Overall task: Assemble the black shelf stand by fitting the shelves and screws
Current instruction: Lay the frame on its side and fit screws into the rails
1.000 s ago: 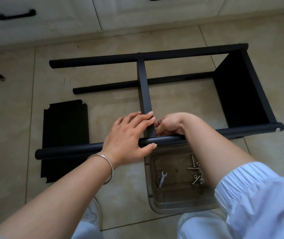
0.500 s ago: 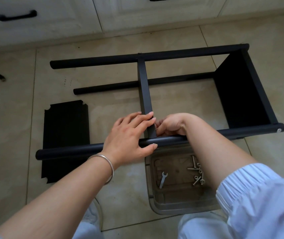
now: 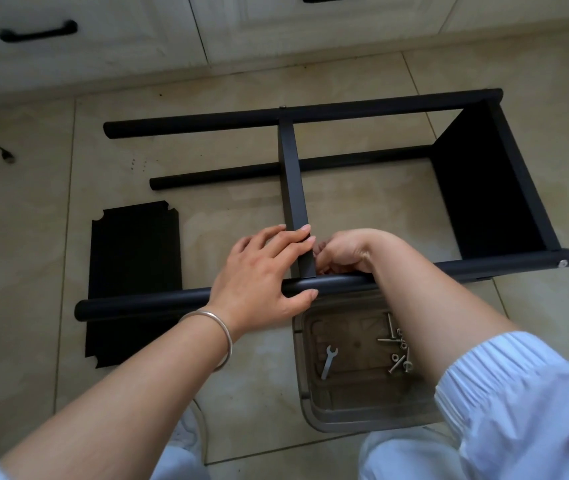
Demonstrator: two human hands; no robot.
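At frame centre, we are steadying the near pole (image 3: 144, 304) of the black shelf stand (image 3: 362, 109) with our left hand (image 3: 262, 271), fingers laid over the middle shelf (image 3: 293, 188), thumb beneath, seemingly keeping the joint aligned. Our right hand (image 3: 342, 251) is curling behind that joint; whether it is pinching a screw, we cannot tell. A spare shelf (image 3: 134, 268) is lying at left; screws (image 3: 397, 348) are waiting in the tray (image 3: 362, 410) below.

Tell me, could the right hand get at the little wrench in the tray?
Probably yes: the wrench lies uncovered in the open tray, just below the right hand, which would first have to leave the shelf joint.
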